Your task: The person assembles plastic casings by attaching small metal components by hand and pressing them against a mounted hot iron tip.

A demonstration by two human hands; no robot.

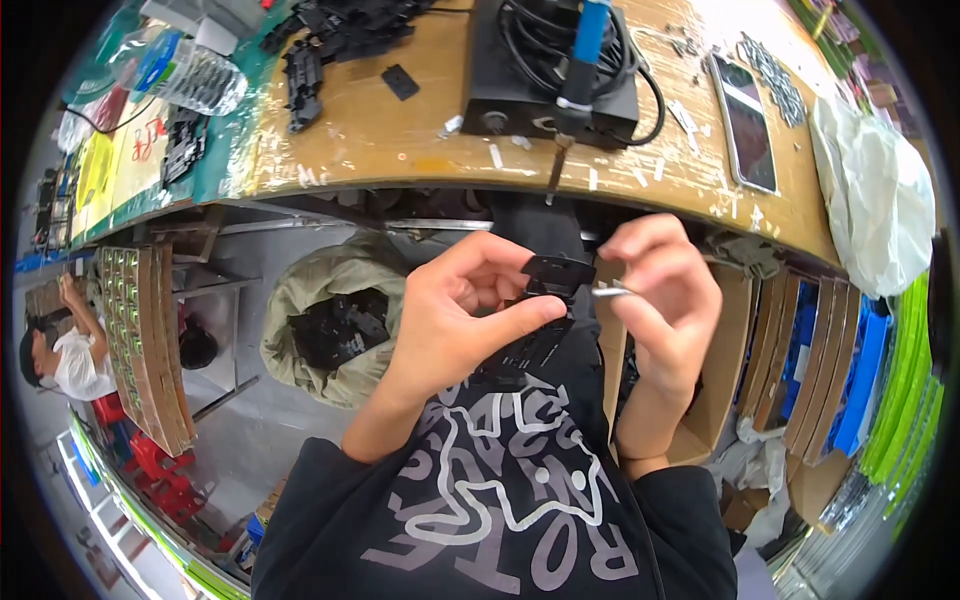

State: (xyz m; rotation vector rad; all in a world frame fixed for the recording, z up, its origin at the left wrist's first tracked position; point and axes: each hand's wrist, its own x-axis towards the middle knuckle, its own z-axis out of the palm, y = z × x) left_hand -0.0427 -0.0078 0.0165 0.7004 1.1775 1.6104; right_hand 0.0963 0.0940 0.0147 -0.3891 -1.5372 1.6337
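Note:
My left hand (455, 315) is closed on a black plastic part (556, 270), pinched between thumb and fingers in front of my chest, below the table edge. A slotted black section hangs below the thumb; I cannot tell whether it is one piece with the part on top. Just right of it, my right hand (668, 305) pinches a small silvery metal piece (609, 291) between thumb and fingertip. Its other fingers are curled and slightly blurred. The metal piece is close to the black part's right end; whether they touch is unclear.
On the table (400, 140), a blue-handled iron (590, 45) points toward me from a black box (500, 110) with coiled cable. Black parts (345, 30), a bottle (200, 78) and a phone (742, 125) lie around. Below are a sack (290, 280) and a carton (715, 400). Someone sits far left.

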